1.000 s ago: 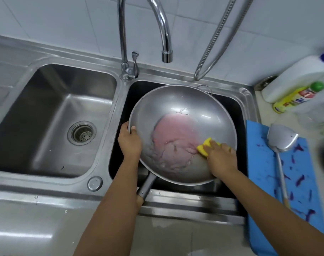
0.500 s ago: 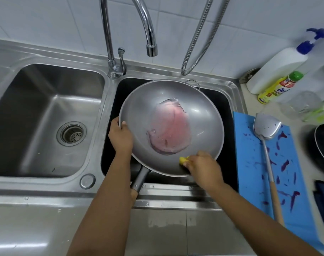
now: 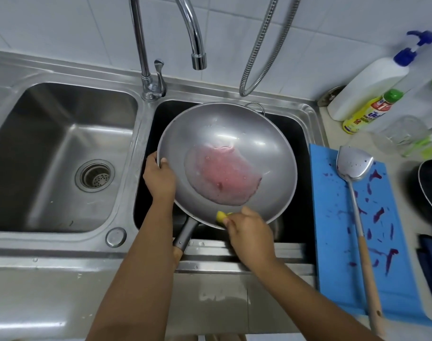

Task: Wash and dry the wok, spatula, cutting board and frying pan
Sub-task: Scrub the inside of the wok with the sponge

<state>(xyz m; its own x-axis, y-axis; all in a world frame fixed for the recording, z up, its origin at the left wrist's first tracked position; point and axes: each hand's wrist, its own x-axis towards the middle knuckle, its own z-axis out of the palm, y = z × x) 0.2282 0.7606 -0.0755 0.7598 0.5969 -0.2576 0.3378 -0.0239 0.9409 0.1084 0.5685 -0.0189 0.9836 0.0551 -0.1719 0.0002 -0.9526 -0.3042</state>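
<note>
A steel wok (image 3: 234, 134) with a pool of pink water sits tilted over the right sink basin (image 3: 306, 129). My left hand (image 3: 159, 179) grips its left rim. At the wok's near rim my right hand (image 3: 249, 233) presses a yellow sponge (image 3: 221, 216) against the metal. The blue cutting board (image 3: 343, 242), streaked with purple stains, lies on the counter to the right. On it rests the steel spatula (image 3: 352, 163) with a wooden handle. The black frying pan (image 3: 431, 188) shows partly at the right edge.
The left basin (image 3: 50, 148) holds only its drain strainer. A tap (image 3: 197, 55) and a hose (image 3: 261, 52) hang above the wok. Detergent bottles (image 3: 367, 94) and a clear glass (image 3: 407, 134) stand at the back right. A dark blue cloth (image 3: 431, 262) lies beside the board.
My right hand slid the sponge from the wok's inner right side down to its near rim. The pink water shifted inside the wok. My left hand kept its hold on the rim.
</note>
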